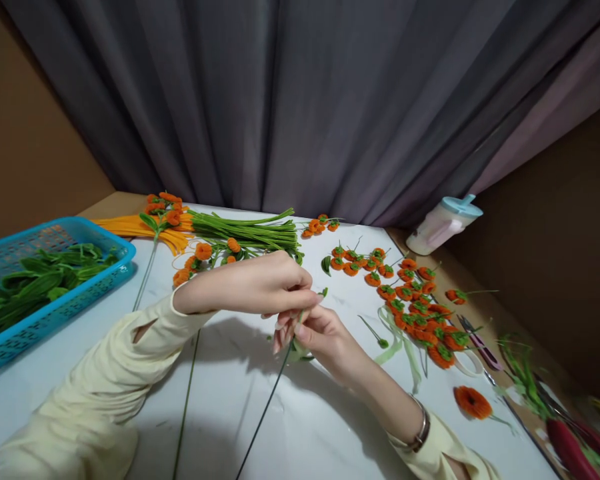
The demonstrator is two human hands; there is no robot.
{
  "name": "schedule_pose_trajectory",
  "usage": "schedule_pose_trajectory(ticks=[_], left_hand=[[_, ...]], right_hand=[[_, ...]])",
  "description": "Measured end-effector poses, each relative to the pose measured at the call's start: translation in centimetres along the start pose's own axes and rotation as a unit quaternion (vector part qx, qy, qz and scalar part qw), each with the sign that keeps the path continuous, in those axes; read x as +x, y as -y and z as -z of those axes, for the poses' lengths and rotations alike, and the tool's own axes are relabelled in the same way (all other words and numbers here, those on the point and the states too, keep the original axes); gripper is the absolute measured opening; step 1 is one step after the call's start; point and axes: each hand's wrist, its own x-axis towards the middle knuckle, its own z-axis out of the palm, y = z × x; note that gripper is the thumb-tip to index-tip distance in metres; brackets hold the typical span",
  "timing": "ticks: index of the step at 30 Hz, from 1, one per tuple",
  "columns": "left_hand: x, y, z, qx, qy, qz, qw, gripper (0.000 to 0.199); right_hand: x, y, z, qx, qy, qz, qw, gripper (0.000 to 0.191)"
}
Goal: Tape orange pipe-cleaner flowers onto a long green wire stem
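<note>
Both hands meet over the middle of the white table. My left hand [273,283] reaches across from the left, its fingers closed in a pinch at the top of a thin dark green stem [270,400]. Just below and to the right, my right hand [325,337] has its thumb and fingers pinched on the same stem. A small green tip [324,292] shows above the fingers. The stem slants down to the bottom edge of the view. Pale green tape [300,355] shows partly beneath my right hand.
A blue basket [127,250] of green leaves stands left. Green stems [250,230] and orange strips [130,227] lie at the back. Many orange flowers [415,300] spread to the right, near scissors [483,343], a tape roll [469,363] and a lidded cup [443,227].
</note>
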Motion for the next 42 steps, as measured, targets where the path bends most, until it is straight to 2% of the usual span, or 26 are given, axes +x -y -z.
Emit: schedule_pose_trajectory(ticks=[5,14,22,28,33,38,42], left_hand=[[0.3,0.3,0.4,-0.028,0.013,-0.036,0.999,0.033],[0.9,1.5,0.6,-0.103,0.042,-0.046,0.993,0.036],[0.9,1.3,0.5,-0.177,0.064,-0.049,0.981,0.035],[1.1,1.4,1.0,-0.130,0.080,-0.081,0.985,0.033],[1.2,0.6,1.4,-0.085,0.092,-0.097,0.987,0.032],[1.5,-0.2,0.9,-0.091,0.085,-0.118,0.985,0.032],[1.8,-0.7,0.9,-0.067,0.080,-0.141,0.984,0.031]], right_hand=[[0.4,-0.5,0.5,0.015,0.064,0.012,0.998,0.032],[0.8,-0.2,0.5,0.100,0.130,-0.014,0.986,0.026],[0.5,-0.4,0.7,0.097,0.085,-0.017,0.991,0.027],[0.5,0.1,0.4,0.116,0.064,-0.039,0.990,0.025],[0.3,0.0,0.5,0.162,0.083,-0.049,0.982,0.023],[0.1,-0.2,0.8,0.211,0.110,-0.053,0.970,0.021],[0.0,0.0,0.8,0.209,0.137,-0.043,0.967,0.016]])
